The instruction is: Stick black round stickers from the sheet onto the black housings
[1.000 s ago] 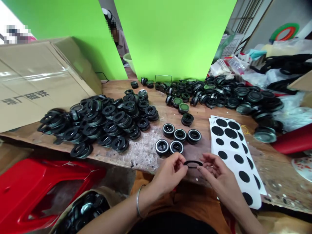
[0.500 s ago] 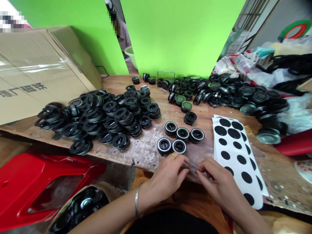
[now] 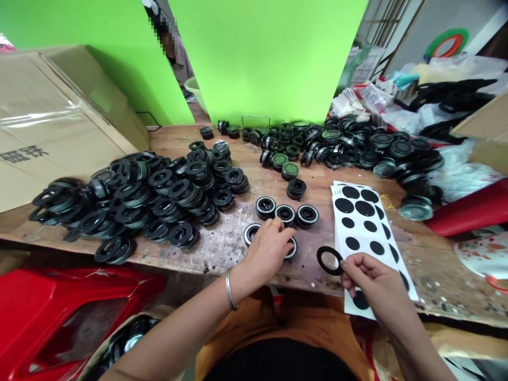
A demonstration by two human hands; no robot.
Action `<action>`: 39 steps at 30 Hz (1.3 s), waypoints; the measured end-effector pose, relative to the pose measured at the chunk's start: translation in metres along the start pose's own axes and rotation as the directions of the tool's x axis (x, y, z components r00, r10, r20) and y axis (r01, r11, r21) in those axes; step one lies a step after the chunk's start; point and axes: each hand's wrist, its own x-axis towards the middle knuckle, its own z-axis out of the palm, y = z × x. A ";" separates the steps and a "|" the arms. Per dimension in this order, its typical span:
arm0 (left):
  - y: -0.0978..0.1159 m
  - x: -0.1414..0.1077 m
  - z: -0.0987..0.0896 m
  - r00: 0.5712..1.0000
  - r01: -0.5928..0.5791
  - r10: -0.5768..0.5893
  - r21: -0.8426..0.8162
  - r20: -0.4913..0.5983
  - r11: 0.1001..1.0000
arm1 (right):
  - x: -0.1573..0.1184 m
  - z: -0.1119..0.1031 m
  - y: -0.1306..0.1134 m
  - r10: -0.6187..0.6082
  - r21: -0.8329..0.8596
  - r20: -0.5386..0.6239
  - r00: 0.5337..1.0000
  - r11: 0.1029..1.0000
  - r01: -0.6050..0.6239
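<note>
In my right hand [image 3: 365, 272], a thin flat black ring [image 3: 329, 261] is pinched by its right edge between thumb and fingers, above the table's front part. My left hand [image 3: 270, 246] reaches over a small cluster of black round parts with whitish ring faces, its fingers bent and a little apart. It partly covers the two front ones, a left part [image 3: 251, 233] and a right part [image 3: 292, 248]. Behind it sit three more such parts, the middle one [image 3: 284, 214] nearest the fingertips. Whether the left fingers touch a part is hard to see.
White sheets with black round stickers [image 3: 359, 227] lie under and beyond my right hand. A heap of black round parts [image 3: 159, 203] spreads at left, another [image 3: 337, 140] along the back right. A cardboard box [image 3: 51, 127], red stool [image 3: 79, 296] and red roll [image 3: 464, 209] flank the table.
My hands have separated. The left moved up onto the white-ringed parts; the right moved slightly right and now shows a flat black ring. The view has shifted right.
</note>
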 end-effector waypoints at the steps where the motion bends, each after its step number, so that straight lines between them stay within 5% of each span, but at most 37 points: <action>1: 0.001 0.000 0.000 1.000 -0.006 0.007 -0.015 0.014 1.000 | 0.001 -0.002 0.002 0.008 0.030 -0.008 1.000 1.000 -0.008; 5: 0.002 -0.001 0.001 0.993 0.036 -0.021 -0.132 0.118 0.991 | 0.006 -0.009 0.005 0.050 0.205 -0.029 0.998 0.978 -0.043; 9: 0.008 -0.003 0.009 0.949 0.281 -0.191 -0.405 0.249 0.870 | 0.006 -0.009 0.002 0.140 0.439 -0.007 0.990 0.890 -0.123; 13: 0.020 -0.012 0.024 0.799 0.594 -0.359 -0.724 0.482 0.350 | 0.005 -0.004 0.004 0.207 0.549 0.071 0.976 0.809 -0.212; 16: 0.030 -0.022 0.030 0.731 0.581 -0.451 -0.813 0.511 0.021 | 0.005 0.005 0.008 0.202 0.571 0.121 0.972 0.786 -0.235; 19: 0.038 -0.031 0.032 0.707 0.520 -0.486 -0.843 0.514 -0.136 | 0.005 0.017 0.009 0.168 0.557 0.137 0.976 0.802 -0.216; 39: 0.025 -0.042 0.037 0.719 0.436 -0.468 -0.858 0.514 -0.272 | 0.021 0.048 0.006 0.099 0.419 0.094 0.991 0.899 -0.130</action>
